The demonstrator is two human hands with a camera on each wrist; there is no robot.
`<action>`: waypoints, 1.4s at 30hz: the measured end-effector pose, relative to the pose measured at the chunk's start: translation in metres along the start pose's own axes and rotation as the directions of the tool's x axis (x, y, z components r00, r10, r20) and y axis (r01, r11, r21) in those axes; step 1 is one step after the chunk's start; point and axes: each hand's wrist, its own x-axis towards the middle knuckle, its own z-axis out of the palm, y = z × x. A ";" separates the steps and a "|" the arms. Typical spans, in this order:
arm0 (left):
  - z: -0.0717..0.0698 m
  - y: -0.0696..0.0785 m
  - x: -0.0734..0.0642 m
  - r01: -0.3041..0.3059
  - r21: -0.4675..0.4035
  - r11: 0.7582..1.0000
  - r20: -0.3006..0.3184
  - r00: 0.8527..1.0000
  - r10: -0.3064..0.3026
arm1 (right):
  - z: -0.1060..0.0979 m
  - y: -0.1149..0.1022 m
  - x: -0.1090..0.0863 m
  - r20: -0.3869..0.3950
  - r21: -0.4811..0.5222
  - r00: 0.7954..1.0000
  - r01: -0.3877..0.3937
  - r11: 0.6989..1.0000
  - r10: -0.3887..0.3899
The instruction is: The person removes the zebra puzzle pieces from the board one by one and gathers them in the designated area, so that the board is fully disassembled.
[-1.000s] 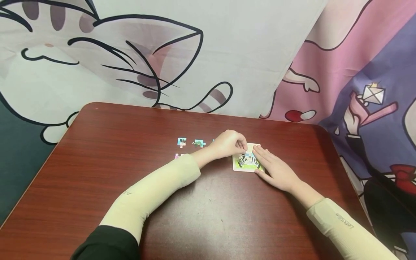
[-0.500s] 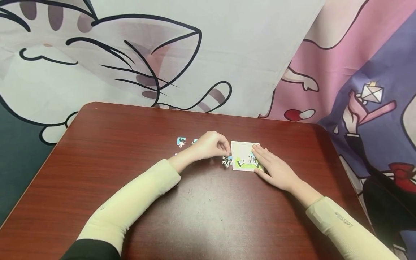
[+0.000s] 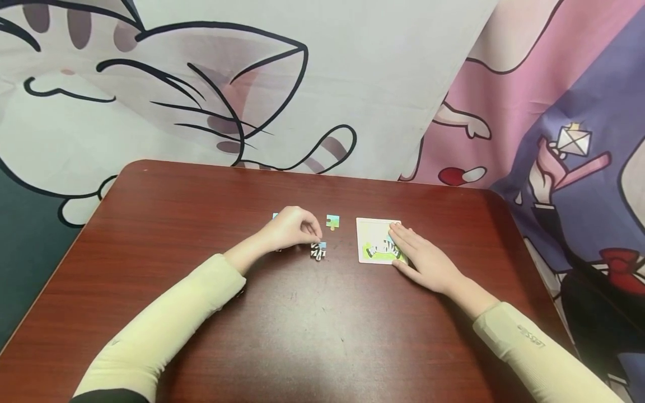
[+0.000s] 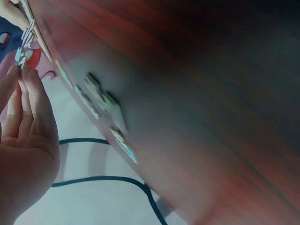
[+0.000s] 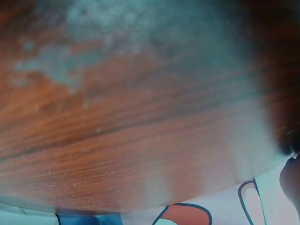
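Clearly, in the head view the left hand (image 3: 292, 228) grasps the zebra piece (image 3: 318, 251), pinching its upper edge, with black-and-white stripes and a patch of blue showing below the fingertips. I cannot tell whether this piece touches the desk (image 3: 322, 336). The right hand (image 3: 425, 260) grasps nothing: its fingers lie straight over the right side of the board (image 3: 373, 226), which bears part of a zebra picture on green. Between the left hand and the board, a little farther back, lies the green piece (image 3: 332, 221), apart from both. A blue corner of another piece peeps out behind the left hand. Beyond the desk hangs a cloth (image 3: 383, 84) printed with a cat.

In the left wrist view, the zebra piece sits between thumb and fingers, at the upper left. The board's edge and part of the right hand show behind it. Several loose pieces (image 4: 124, 145) lie on the desk, blurred.

The right wrist view shows the desk and cloth; a dark shape at the right edge is too cut off to name.
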 end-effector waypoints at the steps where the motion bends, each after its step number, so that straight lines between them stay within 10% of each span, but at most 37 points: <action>1: -0.002 -0.002 -0.001 0.007 0.001 1.000 0.001 1.000 -0.007 | 0.000 0.000 0.000 0.001 0.000 1.000 -0.001 1.000 0.001; 42: -0.009 -0.021 -0.001 0.107 0.221 0.969 -0.002 0.994 -0.109 | -0.003 -0.002 0.001 0.048 -0.009 0.998 -0.042 0.999 0.042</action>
